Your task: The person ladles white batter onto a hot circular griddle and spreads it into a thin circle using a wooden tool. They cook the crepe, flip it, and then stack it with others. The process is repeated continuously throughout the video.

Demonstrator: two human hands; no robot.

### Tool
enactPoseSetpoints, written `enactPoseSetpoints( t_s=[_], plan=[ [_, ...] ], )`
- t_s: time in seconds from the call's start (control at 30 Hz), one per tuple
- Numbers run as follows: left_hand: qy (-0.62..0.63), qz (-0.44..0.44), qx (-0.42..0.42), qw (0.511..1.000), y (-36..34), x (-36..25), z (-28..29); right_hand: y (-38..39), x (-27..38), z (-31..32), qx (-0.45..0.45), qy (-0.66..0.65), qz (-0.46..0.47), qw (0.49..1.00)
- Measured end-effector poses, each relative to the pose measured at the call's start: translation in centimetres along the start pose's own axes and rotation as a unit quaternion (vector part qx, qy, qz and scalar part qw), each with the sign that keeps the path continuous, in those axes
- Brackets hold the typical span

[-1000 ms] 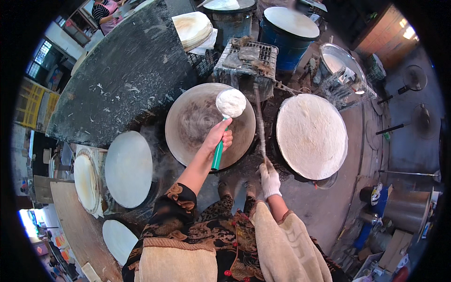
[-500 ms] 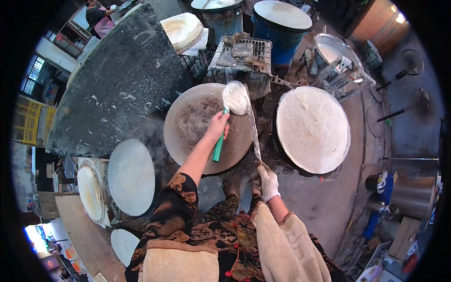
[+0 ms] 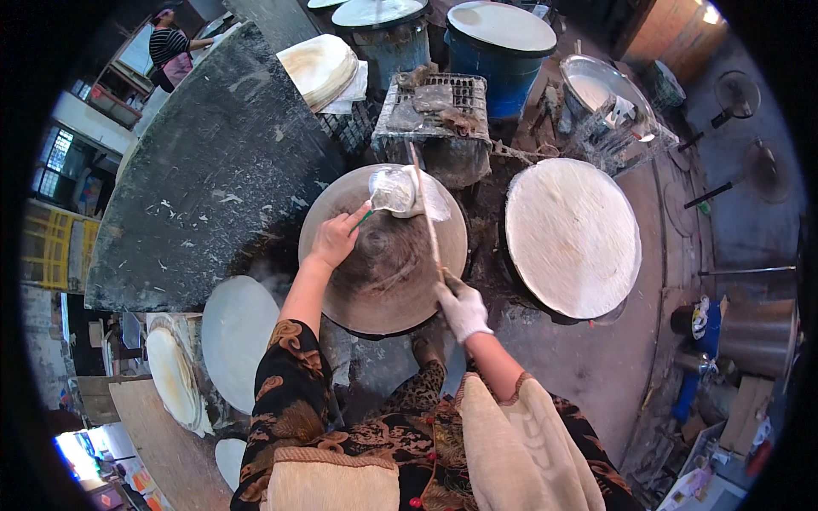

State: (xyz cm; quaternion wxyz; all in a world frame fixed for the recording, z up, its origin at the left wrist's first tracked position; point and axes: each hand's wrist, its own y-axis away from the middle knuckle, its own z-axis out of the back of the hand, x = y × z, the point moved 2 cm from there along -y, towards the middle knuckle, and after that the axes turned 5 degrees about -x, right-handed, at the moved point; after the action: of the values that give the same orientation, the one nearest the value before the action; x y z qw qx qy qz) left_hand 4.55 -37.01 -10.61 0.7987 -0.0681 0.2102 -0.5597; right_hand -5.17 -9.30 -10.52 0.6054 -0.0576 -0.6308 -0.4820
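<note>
My bare left hand point(image 3: 339, 232) is closed on the green handle of a ladle point(image 3: 390, 189), whose metal bowl is tipped over the round griddle point(image 3: 366, 289), with white batter point(image 3: 433, 201) spilling onto the upper part of the plate. My gloved right hand point(image 3: 460, 309) grips a long thin spreading stick point(image 3: 426, 213), which crosses the griddle's right half, its far end beside the batter. Just right of the griddle, a thin white round sheet point(image 3: 571, 234) covers a second plate.
Other plates with pale sheets point(image 3: 234, 341) and stacked flatbreads point(image 3: 175, 366) lie at left, near a dark board point(image 3: 196, 179). Behind stand a crusted basket point(image 3: 434, 128), more stacks point(image 3: 315, 68), drums point(image 3: 501, 60) and a batter basin point(image 3: 590, 89). A co-worker point(image 3: 170, 51) stands at upper left.
My left hand has moved left and tilted the ladle, tipping out batter that was heaped in it. My right hand and stick have shifted left over the griddle.
</note>
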Motion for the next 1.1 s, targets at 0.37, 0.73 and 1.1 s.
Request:
enactPoseSetpoints(
  t_s=[0.37, 0.73, 1.1],
  plan=[
    [-0.018, 0.236, -0.027, 0.971, 5.3, 3.6, 1.6, 0.8, 1.7, 0.0, 0.022, -0.053, -0.039, 0.998],
    [-0.053, 0.283, -0.063, 0.955, 7.9, 2.5, 1.8, 0.3, 2.0, -5.0, 0.117, 0.094, 0.023, 0.988],
    [-0.063, 0.338, -0.069, 0.936, 11.5, -0.1, 1.8, -5.1, 0.9, 0.9, 0.181, 0.185, 0.135, 0.956]
  ],
)
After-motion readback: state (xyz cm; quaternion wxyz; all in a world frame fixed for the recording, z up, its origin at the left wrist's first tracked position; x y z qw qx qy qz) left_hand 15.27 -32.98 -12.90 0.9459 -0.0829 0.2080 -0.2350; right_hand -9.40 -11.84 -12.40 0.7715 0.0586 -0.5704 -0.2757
